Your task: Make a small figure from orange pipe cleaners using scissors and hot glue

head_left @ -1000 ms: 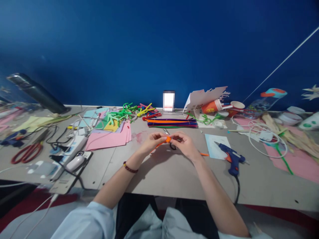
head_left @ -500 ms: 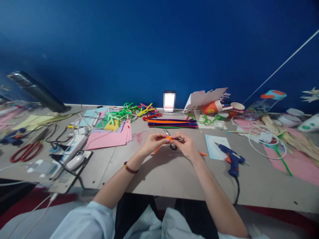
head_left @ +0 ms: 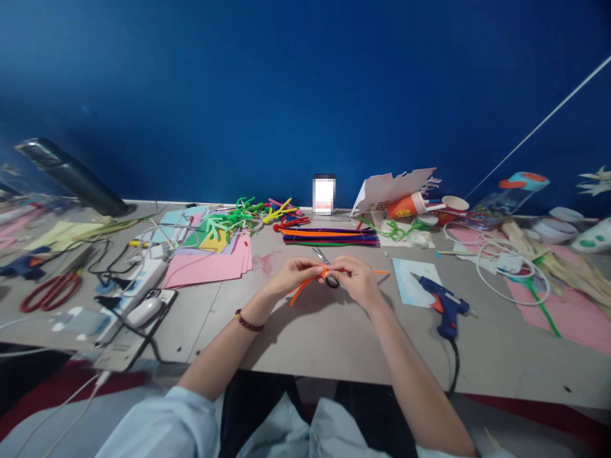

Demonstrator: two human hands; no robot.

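Observation:
An orange pipe cleaner (head_left: pixel 299 291) is pinched between both hands over the middle of the table. My left hand (head_left: pixel 292 275) grips it from the left, and one end hangs down below the fingers. My right hand (head_left: pixel 356 277) holds it close beside, with another end sticking out to the right behind the hand. The fingertips nearly meet at a small bent orange part. Scissors (head_left: pixel 332 280) lie on the table just beyond and beneath the fingers, partly hidden. Behind them rests a bundle of coloured pipe cleaners (head_left: pixel 329 237).
A blue glue gun (head_left: pixel 449 306) lies on the right, its cord running off the front edge. Pink paper (head_left: pixel 205 267), a power strip (head_left: pixel 138 286) and red-handled scissors (head_left: pixel 51 291) are on the left. A phone (head_left: pixel 324 194) stands at the back. Paper cups (head_left: pixel 405 206) lie behind right.
The orange piece has turned in my fingers: its left end hangs lower and its right end now points level. My right hand has shifted slightly and its fingers are more curled.

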